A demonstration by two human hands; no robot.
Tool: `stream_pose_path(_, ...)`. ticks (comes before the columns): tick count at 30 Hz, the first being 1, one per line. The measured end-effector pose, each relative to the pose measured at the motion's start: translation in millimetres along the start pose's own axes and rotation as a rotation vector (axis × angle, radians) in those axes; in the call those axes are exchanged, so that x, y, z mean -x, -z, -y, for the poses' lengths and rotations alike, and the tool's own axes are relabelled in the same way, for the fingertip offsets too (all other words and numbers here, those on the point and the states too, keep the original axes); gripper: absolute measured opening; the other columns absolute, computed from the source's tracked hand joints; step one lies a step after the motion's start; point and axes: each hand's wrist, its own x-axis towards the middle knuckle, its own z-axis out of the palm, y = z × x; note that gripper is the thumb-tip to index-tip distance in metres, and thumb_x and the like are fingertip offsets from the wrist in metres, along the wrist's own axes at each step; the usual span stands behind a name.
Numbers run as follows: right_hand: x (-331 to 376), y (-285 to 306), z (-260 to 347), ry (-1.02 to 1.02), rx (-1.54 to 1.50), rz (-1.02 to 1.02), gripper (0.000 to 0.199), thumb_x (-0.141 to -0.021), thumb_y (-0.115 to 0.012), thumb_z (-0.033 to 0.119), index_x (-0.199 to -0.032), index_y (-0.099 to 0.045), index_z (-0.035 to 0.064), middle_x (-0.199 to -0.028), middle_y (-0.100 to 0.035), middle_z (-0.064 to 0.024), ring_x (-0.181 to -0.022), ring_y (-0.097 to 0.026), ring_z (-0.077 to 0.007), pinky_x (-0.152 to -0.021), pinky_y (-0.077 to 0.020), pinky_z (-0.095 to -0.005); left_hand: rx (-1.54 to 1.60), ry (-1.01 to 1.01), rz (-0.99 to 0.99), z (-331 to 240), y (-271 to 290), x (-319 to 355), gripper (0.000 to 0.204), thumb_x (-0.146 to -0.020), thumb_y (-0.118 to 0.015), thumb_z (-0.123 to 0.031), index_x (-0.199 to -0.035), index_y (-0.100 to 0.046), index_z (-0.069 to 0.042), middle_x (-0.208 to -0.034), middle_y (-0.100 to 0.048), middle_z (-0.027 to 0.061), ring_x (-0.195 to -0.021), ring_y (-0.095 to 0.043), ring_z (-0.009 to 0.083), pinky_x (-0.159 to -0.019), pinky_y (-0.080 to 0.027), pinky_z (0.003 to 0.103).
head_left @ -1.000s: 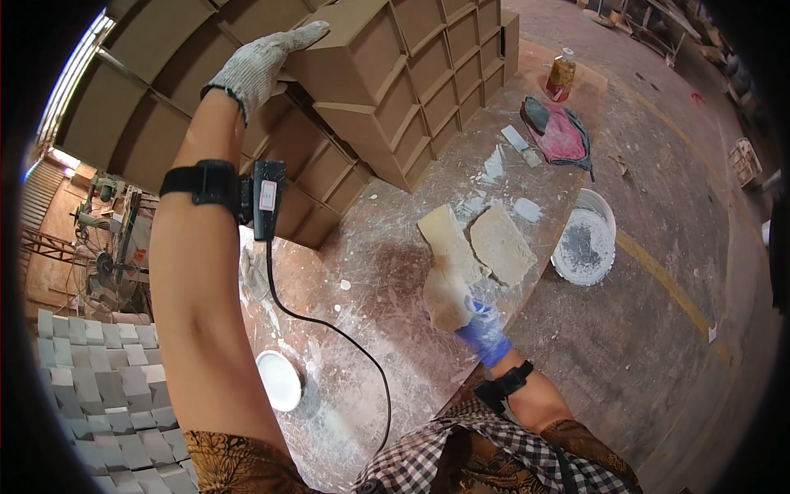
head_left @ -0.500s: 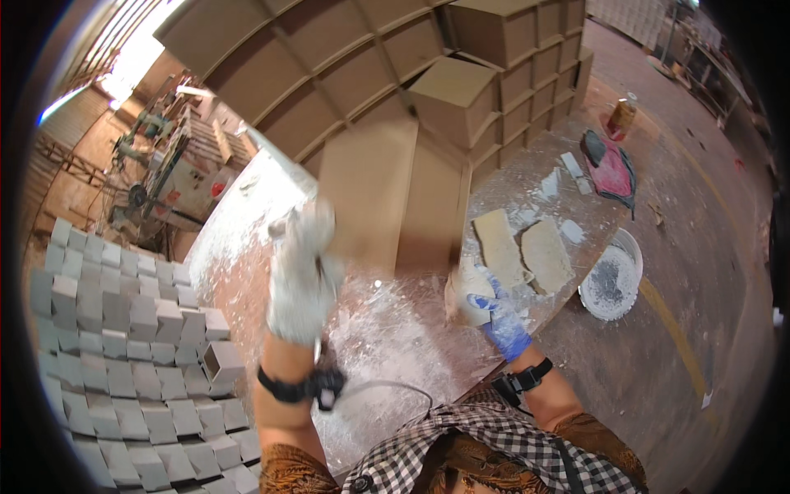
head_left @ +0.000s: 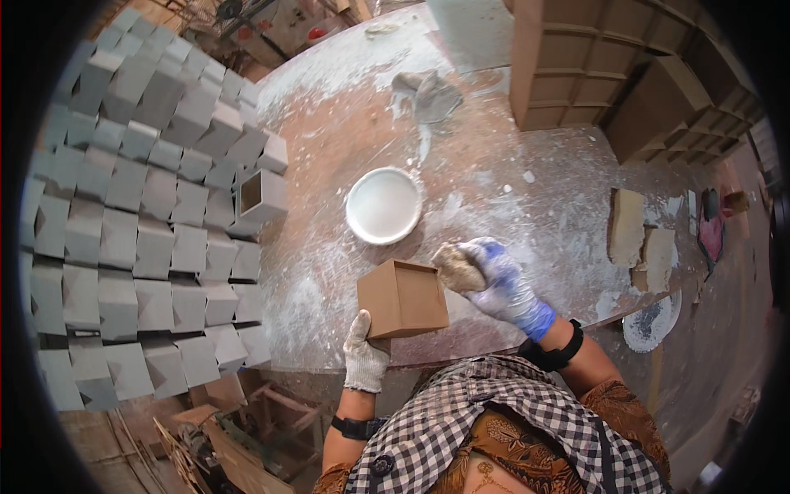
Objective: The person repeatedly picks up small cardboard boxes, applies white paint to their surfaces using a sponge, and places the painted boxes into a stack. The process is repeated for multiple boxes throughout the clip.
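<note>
Brown open box (head_left: 401, 298) rests in the gloved left hand (head_left: 364, 356), gripped at its near corner. Blue-gloved right hand (head_left: 498, 280) clutches a dusty sponge (head_left: 457, 267) beside the rim; I'd steady the box while wiping.

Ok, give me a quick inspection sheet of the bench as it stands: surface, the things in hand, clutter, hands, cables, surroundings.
Surface: brown workbench, heavily dusted with white powder.
Job's things: open brown box at the near edge; a dusty pad at the box's right rim.
Clutter: white round dish behind the box; grey rag farther back; two tan slabs at right.
Hands: left hand, in a white knit glove, grips the box's lower left corner; right hand, in a blue glove, holds the pad.
Cables: nothing seen.
Surroundings: grey-coated boxes stacked at left; uncoated brown boxes at upper right; white bucket below the bench's right edge.
</note>
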Motion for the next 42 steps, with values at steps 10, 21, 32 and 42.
stream_pose_path(10, -19.3, -114.1, 52.8, 0.096, -0.009, 0.283, 0.07, -0.065, -0.073, 0.019, -0.128, -0.045, 0.0047, -0.127, -0.045, -0.0173, -0.117, -0.044, -0.0354, -0.1, -0.0357, -0.0431, 0.083, -0.026, 0.009, -18.2, 55.7, -24.5, 0.048, -0.077, -0.073, -0.027, -0.114, -0.053, -0.003, -0.109, -0.06, 0.0088, -0.099, -0.061, 0.021, -0.086, -0.052, 0.034)
stream_pose_path(21, 26.6, -129.8, 10.1, -0.537, -1.081, 0.13, 0.069, -0.066, -0.076, 0.013, -0.128, -0.047, 0.0121, -0.136, -0.041, -0.0139, -0.125, -0.04, -0.03, -0.106, -0.0323, -0.0391, -0.003, 0.158, 0.082, -29.9, 105.5, -38.0, 0.032, -0.078, -0.072, -0.029, -0.101, -0.061, -0.011, -0.103, -0.062, 0.0008, -0.093, -0.06, 0.0162, -0.081, -0.051, 0.03)
stream_pose_path(32, 23.5, -155.7, 61.3, -0.053, -0.082, 0.284, 0.039, -0.071, -0.074, 0.016, -0.106, -0.058, 0.0129, -0.103, -0.055, -0.0136, -0.097, -0.056, -0.0317, -0.083, -0.0484, -0.038, -0.313, 0.178, 0.371, -78.1, 83.3, -50.0, 0.053, -0.078, -0.071, -0.04, -0.115, -0.056, -0.006, -0.108, -0.061, 0.0041, -0.102, -0.058, 0.0166, -0.086, -0.05, 0.033)
stream_pose_path(42, 17.4, -177.3, 61.6, -0.391, 0.203, 0.062, 0.027, -0.073, -0.065, 0.018, -0.1, -0.063, 0.014, -0.091, -0.059, -0.0106, -0.086, -0.058, -0.0296, -0.077, -0.0491, -0.0375, -0.209, 0.189, 0.213, -46.1, 124.5, -56.3, 0.054, -0.075, -0.073, -0.04, -0.114, -0.056, -0.007, -0.107, -0.061, 0.0055, -0.098, -0.06, 0.0193, -0.082, -0.053, 0.034)
